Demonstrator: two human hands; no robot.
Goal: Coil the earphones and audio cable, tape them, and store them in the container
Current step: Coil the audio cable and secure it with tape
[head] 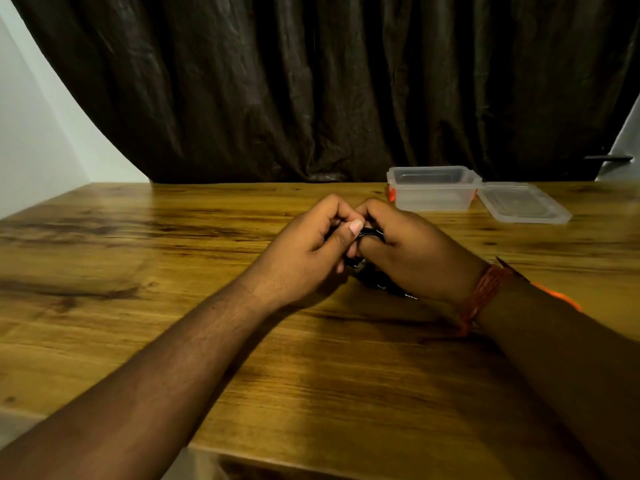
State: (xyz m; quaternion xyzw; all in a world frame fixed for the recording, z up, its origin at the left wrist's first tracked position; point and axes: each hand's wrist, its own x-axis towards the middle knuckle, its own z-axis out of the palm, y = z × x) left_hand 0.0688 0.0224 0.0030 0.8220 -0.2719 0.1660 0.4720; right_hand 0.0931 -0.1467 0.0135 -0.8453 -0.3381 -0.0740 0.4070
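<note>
We judge ourselves to be in the early or middle part of the job: both hands are busy with a bundle of black cable (pixel 372 277) held just above the wooden table (pixel 138 258), near the middle of the scene, and nothing has gone into storage yet. Our left hand (pixel 304 251) has its fingers curled around the upper part of the cable, the thumb pressed against a glossy black loop; our right hand (pixel 412 251), with an orange thread band (pixel 479 296) at the wrist, also curls its fingers around the bundle from the right side. Most of the cable is hidden between our palms, so we cannot tell whether this is the earphones or the audio cable, nor how many turns are wound. What shows runs from the loop at our thumb, on the far side, down toward the near right, where a dark end pokes out beneath our right hand; that seems to be its long axis, slanting far-left to near-right. We see no tape on the bundle and no roll of tape anywhere on the table, so taping looks undone. The clear container (pixel 433 192) stands open at the far right, apparently with nothing in it, with its lid (pixel 523 204) lying flat just beside it on the right. Coiling, taping and storing appear to remain, at least for this piece.
</note>
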